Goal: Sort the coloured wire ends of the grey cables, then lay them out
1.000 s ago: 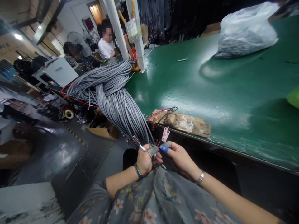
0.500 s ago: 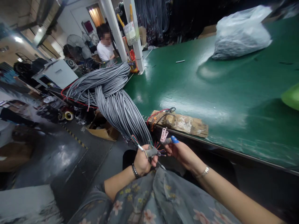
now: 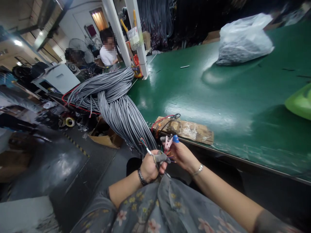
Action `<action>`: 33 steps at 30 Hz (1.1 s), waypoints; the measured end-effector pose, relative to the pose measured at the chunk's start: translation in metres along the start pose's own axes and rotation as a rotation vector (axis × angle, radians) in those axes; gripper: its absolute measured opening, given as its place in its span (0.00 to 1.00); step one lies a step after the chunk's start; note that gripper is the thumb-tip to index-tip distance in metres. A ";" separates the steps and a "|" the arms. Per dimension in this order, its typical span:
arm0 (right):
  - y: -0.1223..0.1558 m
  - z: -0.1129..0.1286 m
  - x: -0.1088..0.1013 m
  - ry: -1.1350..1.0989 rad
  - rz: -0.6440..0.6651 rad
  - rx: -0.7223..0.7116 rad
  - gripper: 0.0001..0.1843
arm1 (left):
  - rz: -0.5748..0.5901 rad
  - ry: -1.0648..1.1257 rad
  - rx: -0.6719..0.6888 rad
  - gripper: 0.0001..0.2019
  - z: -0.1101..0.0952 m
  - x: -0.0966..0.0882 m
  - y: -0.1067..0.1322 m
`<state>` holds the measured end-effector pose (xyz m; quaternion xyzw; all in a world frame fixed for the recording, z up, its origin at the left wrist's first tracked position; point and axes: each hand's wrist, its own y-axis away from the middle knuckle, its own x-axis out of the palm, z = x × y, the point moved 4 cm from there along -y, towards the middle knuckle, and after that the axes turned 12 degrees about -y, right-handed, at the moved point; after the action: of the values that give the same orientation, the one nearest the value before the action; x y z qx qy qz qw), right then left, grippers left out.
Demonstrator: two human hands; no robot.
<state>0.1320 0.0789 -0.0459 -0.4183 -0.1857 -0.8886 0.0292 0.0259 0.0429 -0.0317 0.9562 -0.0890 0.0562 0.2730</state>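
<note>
My left hand is closed around a grey cable whose white inner end sticks up past the thumb, with thin coloured wires fanned out at its tip. Grey covers wrap some of its fingertips. More coloured wires spread out to the right of that hand. Just beside them, my right hand, with a blue cover on the thumb, pinches a small pink clip. A thick bundle of grey cables hangs off the table edge behind my left hand.
A wooden block with red and black leads lies at the edge of the green table. Farther back stand a plastic bag and a white post holding tools. A person sits beyond. An open carton stands below left.
My right hand has moved left with the pink clip, closer to the coloured wires and my left hand. The clip has tilted. My left hand keeps its grip on the cable.
</note>
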 end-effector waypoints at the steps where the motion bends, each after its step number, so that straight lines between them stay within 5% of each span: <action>1: -0.001 -0.002 0.001 -0.061 0.002 0.033 0.26 | -0.003 -0.002 -0.004 0.15 0.000 0.001 0.000; 17: 0.003 -0.005 -0.002 -0.174 0.024 0.132 0.26 | -0.023 -0.033 0.017 0.17 0.005 0.000 0.011; 22: 0.007 0.001 -0.001 -0.112 0.008 0.040 0.22 | -0.057 0.006 0.055 0.17 0.005 0.001 0.011; 30: 0.007 0.003 0.001 0.004 0.007 0.036 0.28 | -0.114 0.037 0.050 0.17 -0.001 0.006 0.006; 33: 0.006 0.005 -0.003 0.040 -0.066 -0.097 0.27 | -0.093 0.039 0.063 0.18 0.000 0.005 0.005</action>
<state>0.1387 0.0752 -0.0433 -0.3949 -0.1555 -0.9053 -0.0164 0.0298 0.0381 -0.0279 0.9662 -0.0373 0.0647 0.2469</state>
